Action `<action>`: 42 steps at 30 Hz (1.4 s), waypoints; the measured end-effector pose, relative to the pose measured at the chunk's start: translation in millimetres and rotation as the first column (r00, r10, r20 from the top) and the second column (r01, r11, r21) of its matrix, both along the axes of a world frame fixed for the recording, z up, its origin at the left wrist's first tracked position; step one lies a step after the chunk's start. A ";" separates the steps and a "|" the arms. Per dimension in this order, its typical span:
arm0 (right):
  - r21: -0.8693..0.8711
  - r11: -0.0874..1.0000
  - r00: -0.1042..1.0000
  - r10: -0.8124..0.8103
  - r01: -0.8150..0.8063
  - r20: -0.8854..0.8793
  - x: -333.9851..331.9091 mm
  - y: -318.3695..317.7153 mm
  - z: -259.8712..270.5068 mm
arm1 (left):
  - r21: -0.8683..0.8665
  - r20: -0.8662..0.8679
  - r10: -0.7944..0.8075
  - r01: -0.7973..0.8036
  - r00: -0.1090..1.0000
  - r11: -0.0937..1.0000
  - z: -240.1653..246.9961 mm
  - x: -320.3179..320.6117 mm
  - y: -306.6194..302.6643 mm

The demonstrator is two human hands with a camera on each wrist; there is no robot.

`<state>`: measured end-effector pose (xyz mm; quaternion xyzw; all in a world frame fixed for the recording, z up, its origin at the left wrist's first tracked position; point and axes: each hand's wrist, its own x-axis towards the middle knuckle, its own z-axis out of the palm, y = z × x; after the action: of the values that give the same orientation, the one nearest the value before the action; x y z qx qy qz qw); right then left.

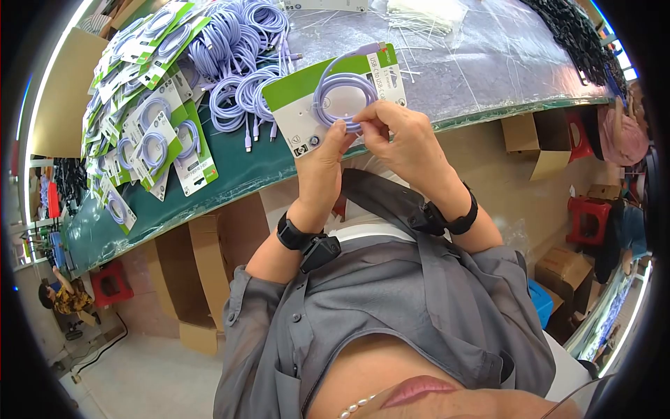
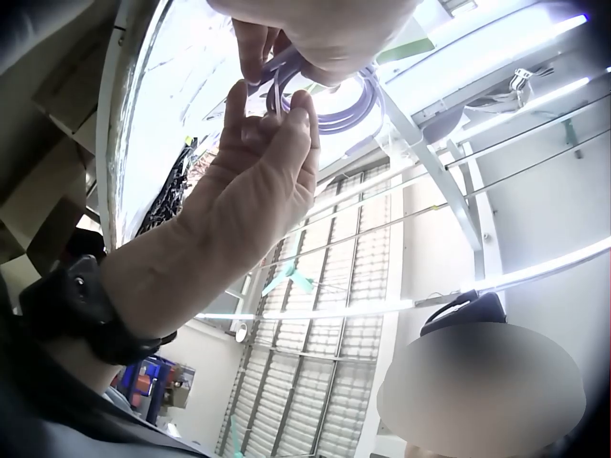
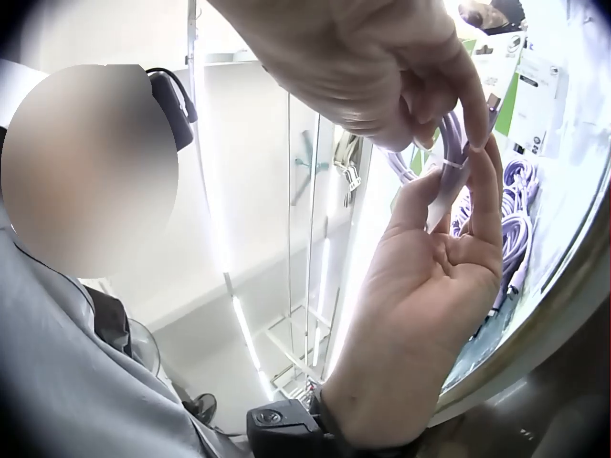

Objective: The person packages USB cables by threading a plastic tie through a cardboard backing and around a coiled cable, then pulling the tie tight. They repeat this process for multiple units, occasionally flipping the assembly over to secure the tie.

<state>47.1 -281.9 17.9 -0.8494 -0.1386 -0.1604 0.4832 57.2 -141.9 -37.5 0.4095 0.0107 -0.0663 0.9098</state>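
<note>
A coiled lilac USB-C cable [image 1: 318, 99] lies against a green and white backing card [image 1: 292, 94], held up over the front edge of the table. My left hand [image 1: 322, 167] grips the card and coil at the lower edge, thumb on the front. With bent fingers my right hand [image 1: 408, 143] pinches at the bottom of the coil, beside the left thumb. In the right wrist view a thin white tie [image 3: 453, 163] crosses the cable strands between both hands' fingertips. Part of the coil and the card's lower right are hidden behind the right hand.
Carded cables [image 1: 150, 133] are heaped at the left of the green-edged table [image 1: 230, 167]. Behind the card lie loose lilac coils [image 1: 234, 35]. White ties [image 1: 422, 21] spread at the back. Cardboard boxes [image 1: 206, 279] and red stools [image 1: 112, 283] stand below; other people sit at the sides.
</note>
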 end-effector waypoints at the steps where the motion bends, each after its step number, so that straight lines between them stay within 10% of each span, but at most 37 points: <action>1: 0.007 1.000 1.000 0.012 -0.012 -0.014 0.0 -0.5 0.3 | 0.001 0.002 -0.001 0.001 1.000 1.000 0.7 -0.3 0.1; 13: -0.225 0.969 0.976 -0.052 0.100 0.210 -7.8 -1.6 4.5 | 0.032 0.023 0.008 -0.009 1.000 0.999 3.5 -4.7 -4.2; 42: -0.284 0.956 0.989 -0.027 0.068 0.147 -3.9 -5.4 -2.1 | 0.173 0.083 0.014 -0.029 0.996 0.985 -5.0 -7.5 -2.8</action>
<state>43.2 -287.2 15.8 -0.9004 -0.1740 -0.2097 0.3392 49.7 -144.7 -42.5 0.4895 -0.0163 -0.0385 0.8710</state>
